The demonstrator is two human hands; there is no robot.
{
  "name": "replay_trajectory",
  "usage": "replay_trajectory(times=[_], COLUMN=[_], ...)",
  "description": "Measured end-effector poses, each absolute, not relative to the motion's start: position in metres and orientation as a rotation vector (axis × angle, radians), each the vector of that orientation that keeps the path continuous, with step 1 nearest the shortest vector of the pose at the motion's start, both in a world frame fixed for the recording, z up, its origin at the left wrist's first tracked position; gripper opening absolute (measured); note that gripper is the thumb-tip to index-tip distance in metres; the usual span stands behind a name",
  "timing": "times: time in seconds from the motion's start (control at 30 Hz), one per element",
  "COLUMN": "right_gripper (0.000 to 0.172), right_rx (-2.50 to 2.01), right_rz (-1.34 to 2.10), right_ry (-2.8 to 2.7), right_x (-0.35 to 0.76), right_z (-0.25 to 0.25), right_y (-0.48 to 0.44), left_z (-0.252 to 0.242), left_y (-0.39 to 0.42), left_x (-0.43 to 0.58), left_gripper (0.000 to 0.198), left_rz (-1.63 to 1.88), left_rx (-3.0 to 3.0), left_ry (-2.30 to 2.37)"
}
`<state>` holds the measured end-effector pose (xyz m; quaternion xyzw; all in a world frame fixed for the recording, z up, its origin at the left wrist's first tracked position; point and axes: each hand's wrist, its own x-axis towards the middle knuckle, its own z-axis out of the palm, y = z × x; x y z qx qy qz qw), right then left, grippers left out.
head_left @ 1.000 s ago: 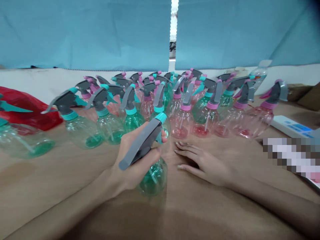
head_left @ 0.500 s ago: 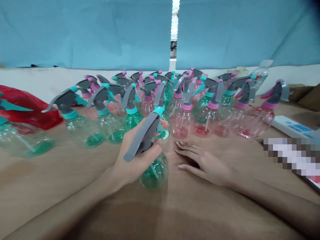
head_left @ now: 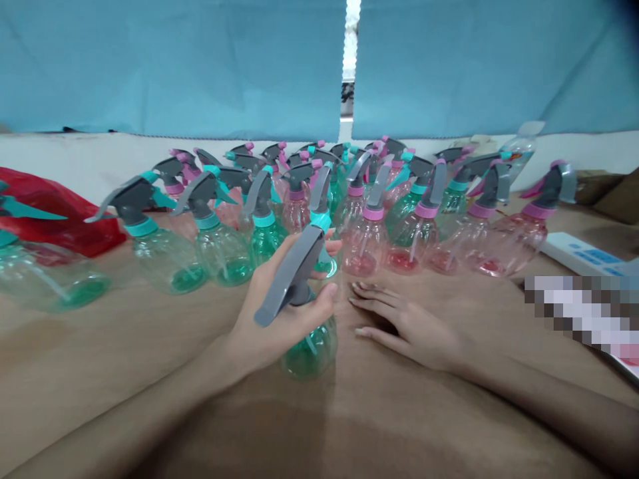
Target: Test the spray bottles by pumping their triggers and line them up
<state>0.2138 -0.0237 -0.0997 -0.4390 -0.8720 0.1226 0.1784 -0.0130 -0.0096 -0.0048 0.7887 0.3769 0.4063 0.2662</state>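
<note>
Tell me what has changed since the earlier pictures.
The green spray bottle at the left hand has shifted slightly away from the person and to the right. That hand's grip looks looser, its thumb now straighter; whether it has fully let go, I cannot tell. The right hand still lies on the table, and the other spray bottles stand as before.

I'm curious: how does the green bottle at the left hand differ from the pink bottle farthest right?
Colour: the green bottle has a green-tinted body; the pink bottle has a pink-tinted one.
Hands: the left hand is around the green bottle's neck; no hand is on the pink bottle.
Place: the green bottle is nearer the person; the pink bottle is farther back.
Both have see-through bodies and grey spray heads.
</note>
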Motion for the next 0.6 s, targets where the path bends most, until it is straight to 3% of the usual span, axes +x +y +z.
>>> replay_trajectory(times=[0.6], right_gripper=[0.054], right_rx=[-1.21], right_rz=[0.378], right_ry=[-2.4], right_x=[0.214], right_z=[-0.1004], right_y=[-0.0238], left_z=[-0.0019], left_y=[-0.0096], left_x=[-0.012], left_gripper=[0.051], left_rz=[1.073], left_rx=[2.108], left_ry=[1.014])
